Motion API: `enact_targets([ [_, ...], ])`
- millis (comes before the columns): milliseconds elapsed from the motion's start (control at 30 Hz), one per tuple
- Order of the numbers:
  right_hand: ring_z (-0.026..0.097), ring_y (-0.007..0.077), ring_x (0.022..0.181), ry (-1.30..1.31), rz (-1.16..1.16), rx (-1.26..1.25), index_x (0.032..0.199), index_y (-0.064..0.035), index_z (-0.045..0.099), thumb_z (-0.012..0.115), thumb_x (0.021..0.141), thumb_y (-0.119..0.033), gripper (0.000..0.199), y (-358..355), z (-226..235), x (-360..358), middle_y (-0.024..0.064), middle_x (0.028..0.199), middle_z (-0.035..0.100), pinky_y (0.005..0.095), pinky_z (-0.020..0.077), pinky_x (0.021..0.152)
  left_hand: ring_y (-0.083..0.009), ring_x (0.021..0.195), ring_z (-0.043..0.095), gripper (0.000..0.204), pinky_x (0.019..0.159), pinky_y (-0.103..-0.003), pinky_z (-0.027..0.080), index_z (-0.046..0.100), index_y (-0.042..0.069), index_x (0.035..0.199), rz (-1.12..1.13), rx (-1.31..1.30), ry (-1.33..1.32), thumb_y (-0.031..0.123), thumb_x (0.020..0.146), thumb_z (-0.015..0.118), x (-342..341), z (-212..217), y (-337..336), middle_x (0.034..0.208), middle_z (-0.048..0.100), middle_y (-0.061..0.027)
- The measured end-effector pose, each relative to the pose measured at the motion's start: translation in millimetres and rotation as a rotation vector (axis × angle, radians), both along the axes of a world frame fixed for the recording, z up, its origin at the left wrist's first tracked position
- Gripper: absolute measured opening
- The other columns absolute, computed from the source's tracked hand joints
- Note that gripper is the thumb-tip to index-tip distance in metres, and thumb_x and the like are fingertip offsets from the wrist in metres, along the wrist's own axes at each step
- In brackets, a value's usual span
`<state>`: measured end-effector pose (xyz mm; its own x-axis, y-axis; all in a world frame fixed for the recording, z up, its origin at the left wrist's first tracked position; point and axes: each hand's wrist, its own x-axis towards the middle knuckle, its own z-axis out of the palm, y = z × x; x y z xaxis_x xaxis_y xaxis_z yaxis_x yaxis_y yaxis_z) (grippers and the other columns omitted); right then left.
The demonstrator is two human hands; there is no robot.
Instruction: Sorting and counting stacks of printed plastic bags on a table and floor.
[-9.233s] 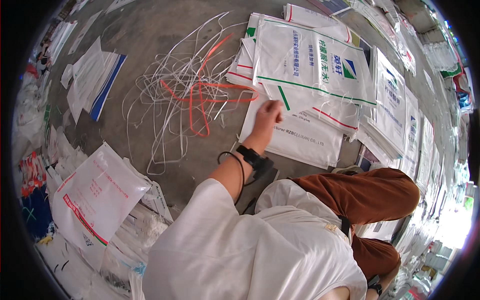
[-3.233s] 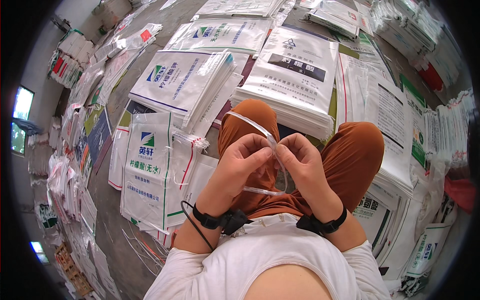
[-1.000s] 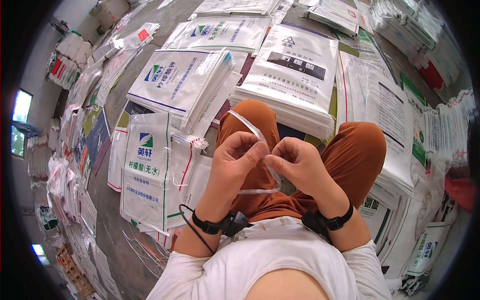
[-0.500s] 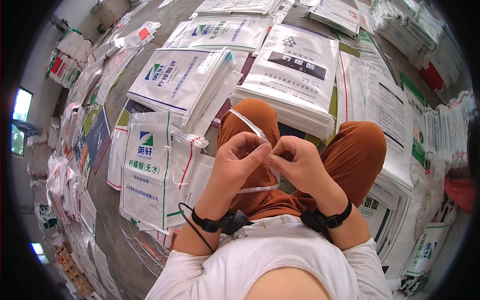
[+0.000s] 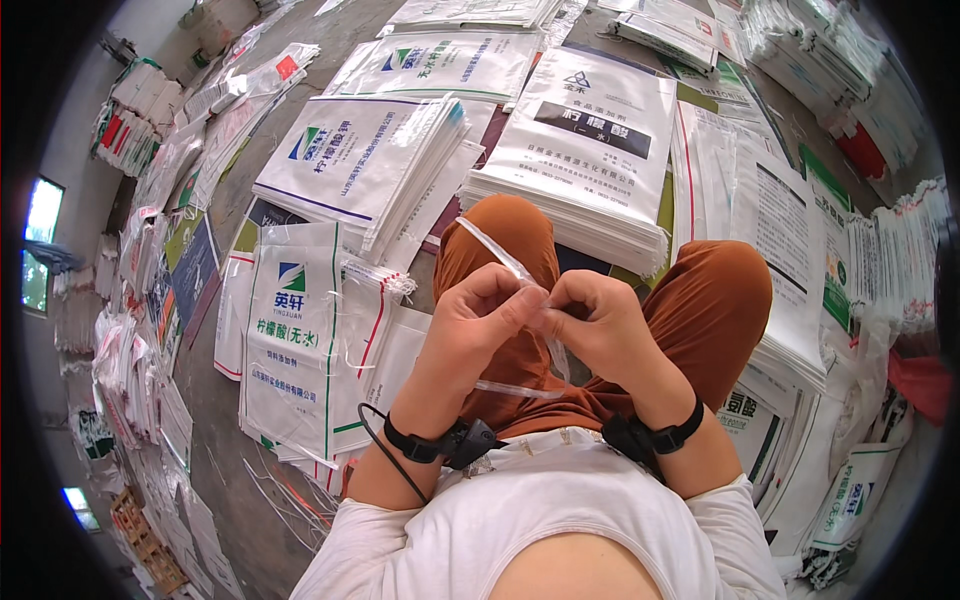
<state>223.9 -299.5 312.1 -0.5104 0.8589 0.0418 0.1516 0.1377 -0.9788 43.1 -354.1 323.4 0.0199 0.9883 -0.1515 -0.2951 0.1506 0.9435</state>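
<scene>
Both my hands meet in front of my lap, fingertips touching. A clear plastic strip [image 5: 492,243] is pinched between them. One end of it sticks out past my left knee, and another length hangs in a loop over my brown trousers. My left hand [image 5: 490,312] is closed on the strip with thumb and forefinger. My right hand [image 5: 597,315] is also closed, pinching at the same spot; the exact point where the strip is held is hidden by the fingers. Beyond my knees lies a thick stack of white printed sacks [image 5: 590,150].
More stacks of white sacks [image 5: 340,160] lie at the far left, with another pile [image 5: 290,340] beside my left arm. To the right stand further sack stacks [image 5: 775,250]. Loose cords [image 5: 285,500] are scattered on the grey floor at the lower left.
The hands stay almost in place. The strip's upper end has straightened a little, and the hanging loop below has slackened and shifted slightly lower.
</scene>
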Motion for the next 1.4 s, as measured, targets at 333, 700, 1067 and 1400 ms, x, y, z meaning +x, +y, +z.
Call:
enact_targets([
  [333, 0.058, 0.0266, 0.063, -0.265, -0.106, 0.553, 0.071, -0.0047, 0.058, 0.085, 0.077, -0.026, 0.035, -1, -7, -4, 0.0067, 0.070, 0.057, 0.0389, 0.0449, 0.060, -0.0087, 0.093, 0.064, 0.025, 0.084, -0.025, 0.051, 0.067, 0.001, 0.112, -0.031, -0.132, -0.039, 0.019, 0.095, 0.073, 2, 4, 0, 0.101, 0.069, -0.0033],
  [700, 0.062, 0.0119, 0.071, -0.019, 0.017, -0.012, 0.093, -0.0008, 0.071, 0.076, 0.091, -0.019, 0.019, -5, 2, 5, 0.0042, 0.081, 0.065, 0.0266, 0.0488, 0.063, -0.0126, 0.095, 0.068, 0.023, 0.087, -0.027, 0.054, 0.066, -0.001, 0.114, 0.016, -0.093, -0.032, 0.012, 0.095, 0.072, -4, 4, 2, 0.103, 0.070, -0.0060],
  [1067, 0.060, 0.0048, 0.069, 0.269, -0.036, -0.364, 0.095, 0.0005, 0.068, 0.064, 0.101, -0.018, 0.020, 0, -8, 6, 0.0013, 0.081, 0.067, 0.0215, 0.0495, 0.058, -0.0096, 0.094, 0.062, 0.023, 0.084, -0.025, 0.048, 0.067, 0.001, 0.112, -0.033, -0.091, -0.036, 0.010, 0.091, 0.071, -10, 1, 2, 0.103, 0.069, -0.0039],
  [1400, 0.061, 0.0082, 0.091, 0.364, -0.020, -0.438, 0.102, -0.0037, 0.065, 0.060, 0.103, -0.022, 0.018, -3, -8, 7, 0.0021, 0.097, 0.069, 0.0266, 0.0465, 0.085, -0.0139, 0.095, 0.062, 0.015, 0.087, -0.029, 0.048, 0.065, 0.003, 0.106, -0.026, -0.147, -0.116, 0.010, 0.093, 0.062, -16, -18, 1, 0.105, 0.069, -0.0056],
])
